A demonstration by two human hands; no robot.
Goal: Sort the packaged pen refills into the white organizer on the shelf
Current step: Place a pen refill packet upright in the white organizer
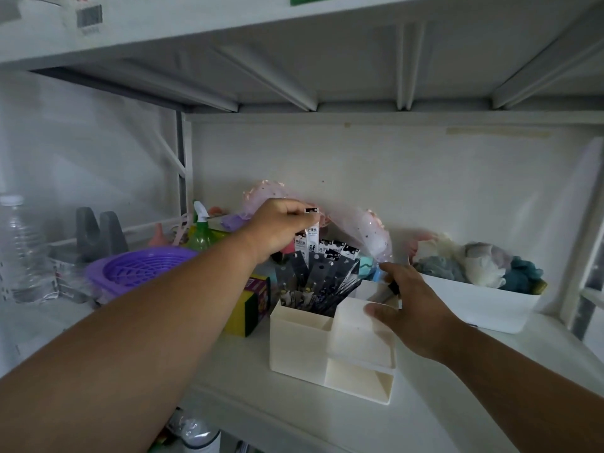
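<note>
Forearms fill the lower frame, both reaching up onto the shelf [441, 397]. Right of centre, the right hand [411, 308] is laid against the upper right side of the white organizer [313, 341], thumb on the front of its raised block and fingers loosely spread toward the back; something dark shows under the fingers, but whether it is gripped cannot be told. The organizer appears to be steadied this way so that it is not pushed back while packs are slid in.

Just above centre, the left hand [281, 228] is closed in a pinch on the top of one refill pack [310, 233], held upright by its header card directly over the organizer's rear left compartment. That grip seems chosen so the pack can be lowered straight down among the others. The packaged pen refills [327, 273] already in that compartment are fanned out, leaning right, their dark headers standing above the rim.

Left of the organizer, a green and yellow box [251, 305] is seen, with a purple basket [137, 269] and a clear bottle [23, 253] further toward the left edge. At right, a white bin [483, 305] of soft items is placed near the wall, behind the organizer.
</note>
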